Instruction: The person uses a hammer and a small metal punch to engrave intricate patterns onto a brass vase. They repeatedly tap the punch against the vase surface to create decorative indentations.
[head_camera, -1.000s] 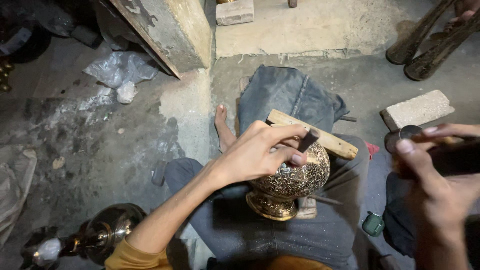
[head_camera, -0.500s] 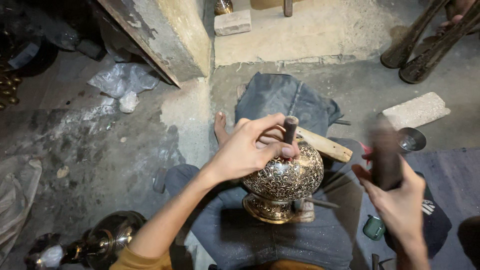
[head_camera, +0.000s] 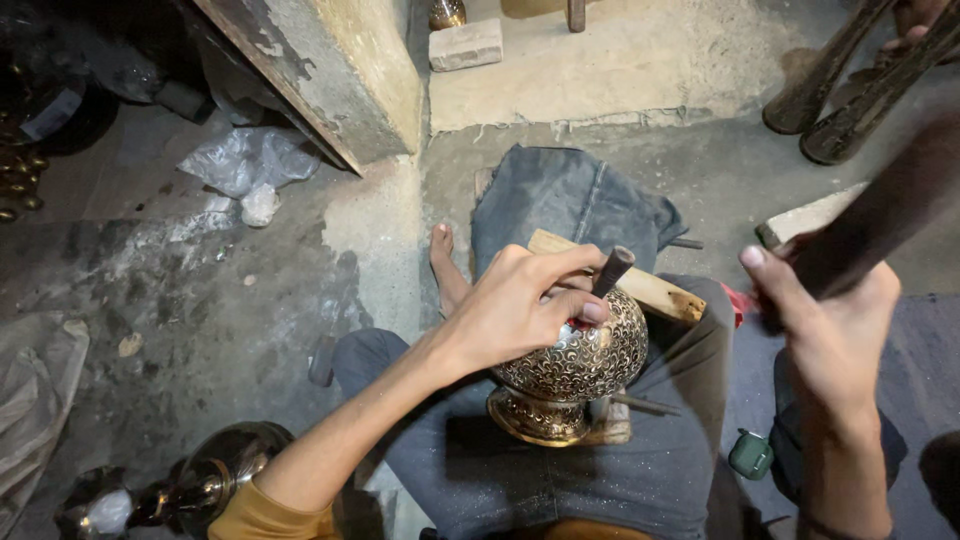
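An engraved round brass vessel rests on my lap, over a wooden block. My left hand lies on top of the vessel and pinches a short dark chisel, its tip against the patterned metal. My right hand is raised to the right of the vessel, closed around the handle of a dark hammer that shows as a blur slanting up to the right edge.
My bare foot and folded grey cloth lie beyond the vessel. A concrete pillar stands at the back, bricks near it. Another brass vessel lies at lower left, a small green object by my right knee.
My right hand has swung the hammer up and outward to the right. The left hand keeps the chisel on the vessel, almost unmoved.
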